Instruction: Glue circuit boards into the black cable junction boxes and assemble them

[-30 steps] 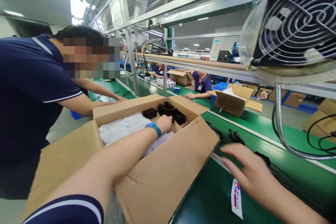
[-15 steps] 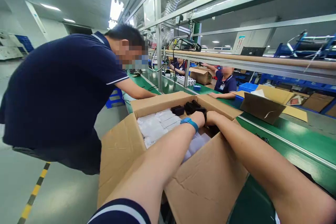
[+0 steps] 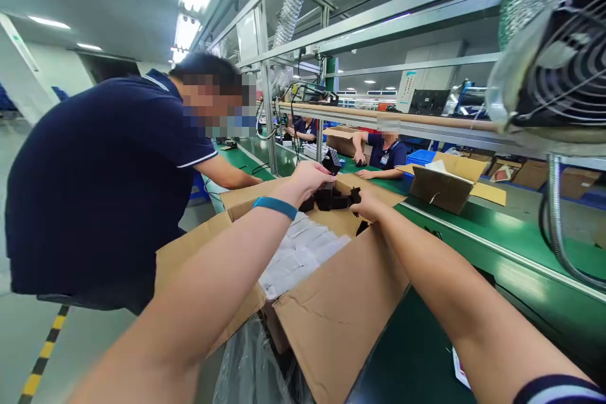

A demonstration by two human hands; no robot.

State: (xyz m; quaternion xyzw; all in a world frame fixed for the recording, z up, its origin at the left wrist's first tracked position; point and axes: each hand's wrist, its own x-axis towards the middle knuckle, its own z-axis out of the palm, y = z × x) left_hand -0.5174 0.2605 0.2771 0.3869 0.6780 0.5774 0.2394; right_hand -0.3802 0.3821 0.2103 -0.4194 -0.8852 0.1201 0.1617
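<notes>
An open cardboard box (image 3: pixel 343 309) stands in front of me, its flaps folded out. White wrapped packets (image 3: pixel 303 252) lie in rows inside it, and dark pieces (image 3: pixel 326 201) are gathered toward its far end. My left hand (image 3: pixel 310 178), with a blue band on the wrist, is closed on a thin black piece (image 3: pixel 333 164) above the far part of the box. Lower and to the right, my right hand (image 3: pixel 368 205) pinches another small black piece (image 3: pixel 355 196) near the right wall. What these pieces are cannot be made out.
A person in a dark shirt (image 3: pixel 95 189) bends over close on the left. Another person (image 3: pixel 386 151) sits across the green bench (image 3: pixel 525 252). An open carton (image 3: pixel 440 188) lies at the right, and a fan with a duct (image 3: pixel 563 63) hangs at upper right.
My hands have come up from deep inside the box and moved apart, each now with a black piece. The view has swung right, bringing the fan in. The person opposite has lowered an arm.
</notes>
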